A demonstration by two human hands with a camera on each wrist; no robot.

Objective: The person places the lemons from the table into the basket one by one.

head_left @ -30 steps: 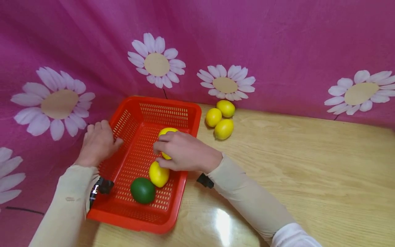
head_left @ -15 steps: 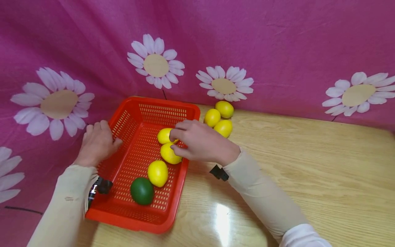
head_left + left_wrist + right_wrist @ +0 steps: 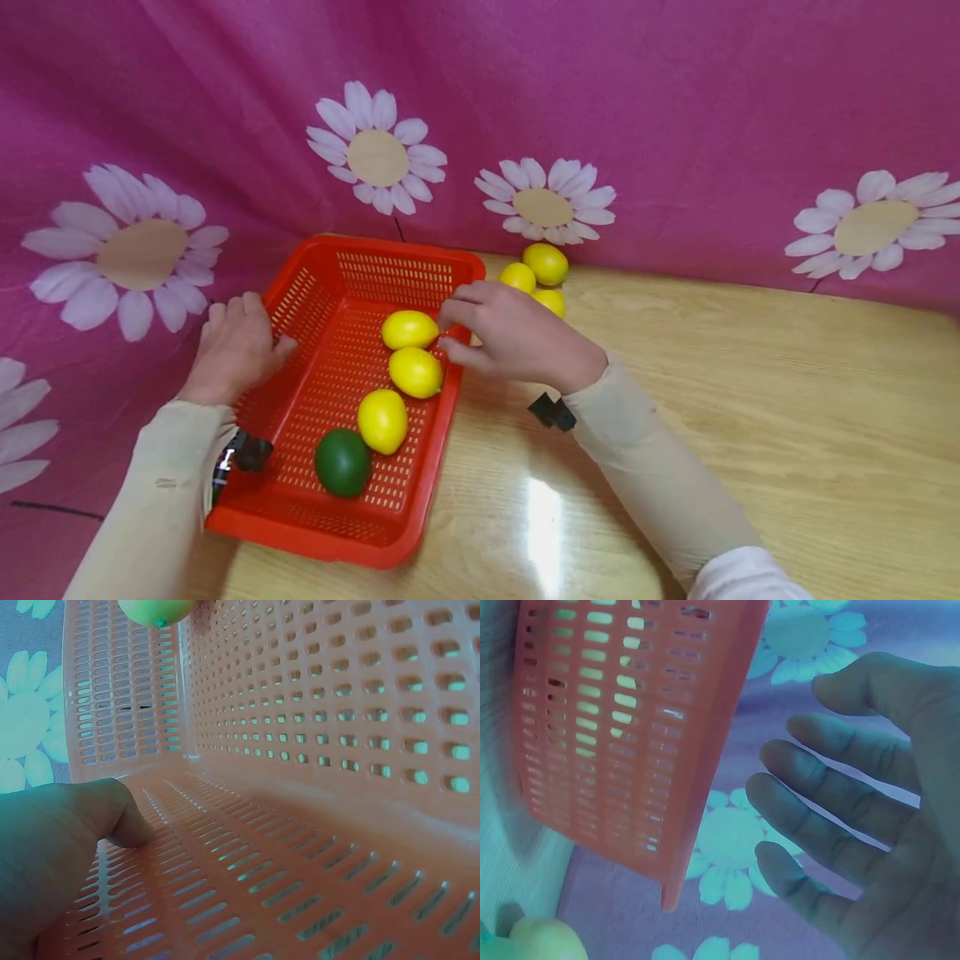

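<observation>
Right hand (image 3: 517,337): hovering over basket's right rim, fingers loosely spread, holding nothing; wrist view is showing an empty palm.
Left hand (image 3: 234,350): bracing basket's left wall, thumb (image 3: 124,817) pressing on the mesh inside, fingers lying outside.
Basket (image 3: 315,521): sitting at table's left end; thin perforated plastic, probably flexing if lifted by one wall; rim is looking like the best hold.
Lime (image 3: 342,462): lying nearest in basket.
Lemons in basket (image 3: 408,371): three lining up behind lime; likely light, firm, smooth, rolling easily; taking one across its middle.
Lemons on table (image 3: 546,262): three clustering just beyond right hand, by the cloth (image 3: 675,125).
</observation>
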